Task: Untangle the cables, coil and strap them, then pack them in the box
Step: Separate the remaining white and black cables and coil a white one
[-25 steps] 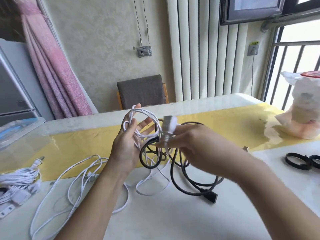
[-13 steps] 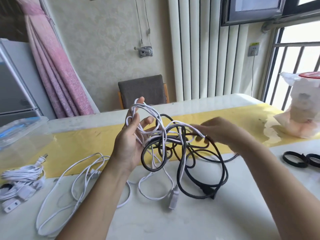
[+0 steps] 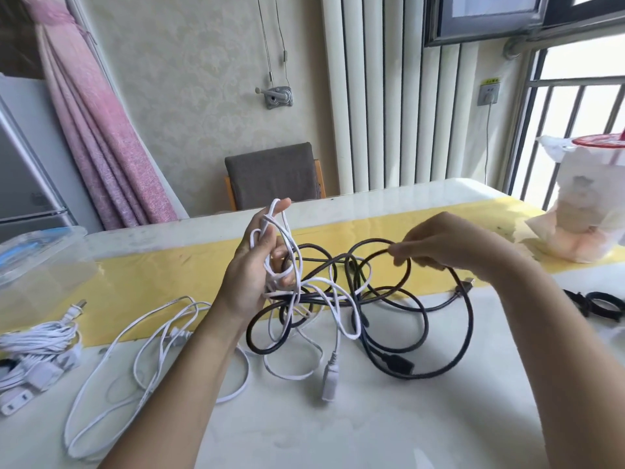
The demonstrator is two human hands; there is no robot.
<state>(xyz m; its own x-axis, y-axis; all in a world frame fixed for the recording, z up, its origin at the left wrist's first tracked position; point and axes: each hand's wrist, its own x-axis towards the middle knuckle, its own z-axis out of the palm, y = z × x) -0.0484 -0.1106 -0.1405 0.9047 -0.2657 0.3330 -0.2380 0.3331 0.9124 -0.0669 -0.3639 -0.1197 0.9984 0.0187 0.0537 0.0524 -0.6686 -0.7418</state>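
Fingers (image 3: 280, 206) of the left hand (image 3: 252, 269) curl through several loops of the white cable (image 3: 297, 377) and grip them. The right hand (image 3: 449, 247) pinches a loop of the black cable (image 3: 470, 319) at its fingertips, though its back faces the camera and hides the grip itself. Both cables hang tangled between the hands, their lower loops lying on the table (image 3: 338, 434). At the crossings it is hard to tell which strand lies on top.

A white plug (image 3: 329, 380) and a black plug (image 3: 399, 362) lie at the bottom of the tangle. The white cable looks flat and glossy, the black one round and matt.

At the left edge, a clear plastic box (image 3: 40, 255) and a bundle of white cables (image 3: 37, 340) are cut off. The black ring-shaped straps (image 3: 595, 304) are cut off at the right. A loose white cable (image 3: 135, 360) sprawls in long loops beside the left forearm.
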